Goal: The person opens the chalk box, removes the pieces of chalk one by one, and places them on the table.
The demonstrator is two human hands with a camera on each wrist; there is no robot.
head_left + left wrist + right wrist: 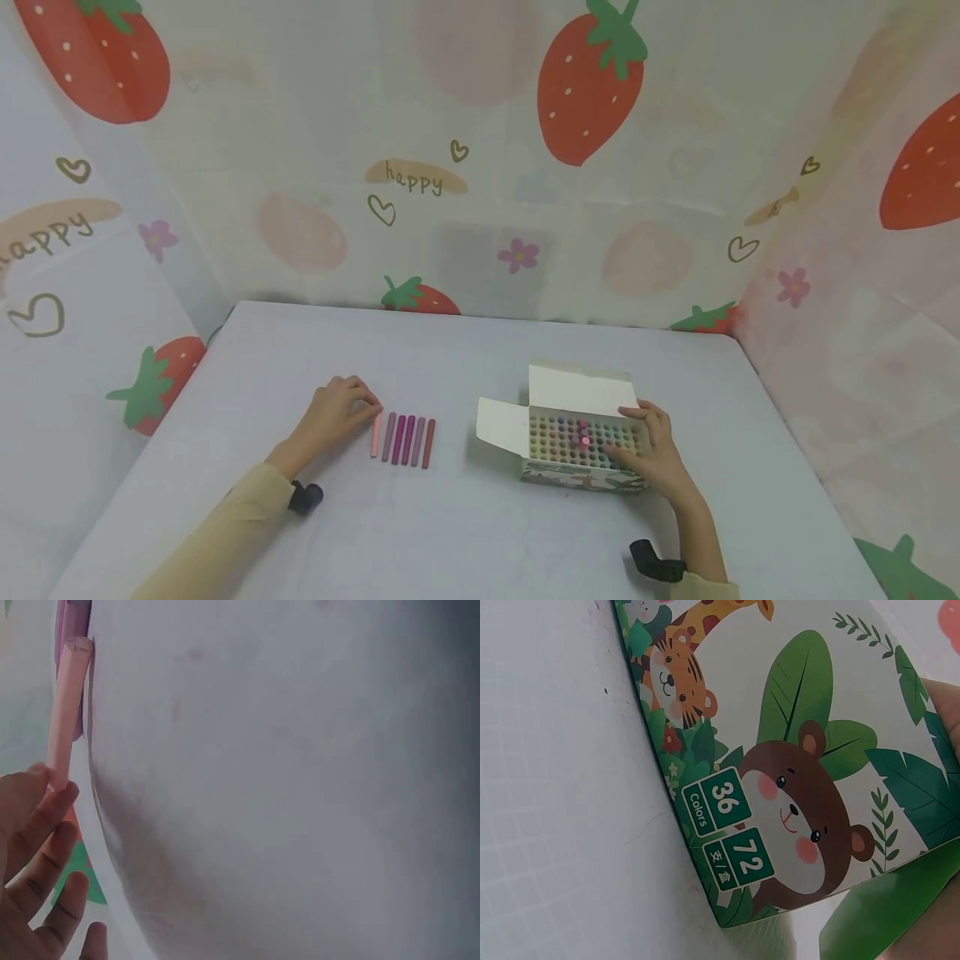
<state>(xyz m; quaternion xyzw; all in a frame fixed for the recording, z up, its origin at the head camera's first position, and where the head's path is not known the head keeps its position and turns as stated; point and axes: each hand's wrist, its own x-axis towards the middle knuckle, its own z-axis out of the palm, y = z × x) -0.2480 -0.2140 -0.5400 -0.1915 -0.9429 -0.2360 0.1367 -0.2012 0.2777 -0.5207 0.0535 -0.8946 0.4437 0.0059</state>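
My left hand [335, 412] pinches the upper end of a light pink crayon [376, 436] between thumb and forefinger; the other fingers are spread in the left wrist view. The pink crayon [67, 712] stands at the left end of a row of several purple and reddish crayons [408, 440] on the table. At the right, my right hand [658, 450] holds the right end of an open crayon box [585, 477], its thumb over the crayon tops and fingers by the raised lid. The bear-printed box front [802, 817] fills much of the right wrist view.
The box's white lid [581, 387] stands up at the back, and a side flap [502, 425] sticks out left. A few pink crayons [584, 437] rise above the others in the box. Strawberry-printed curtains [480, 167] enclose the white table [450, 542].
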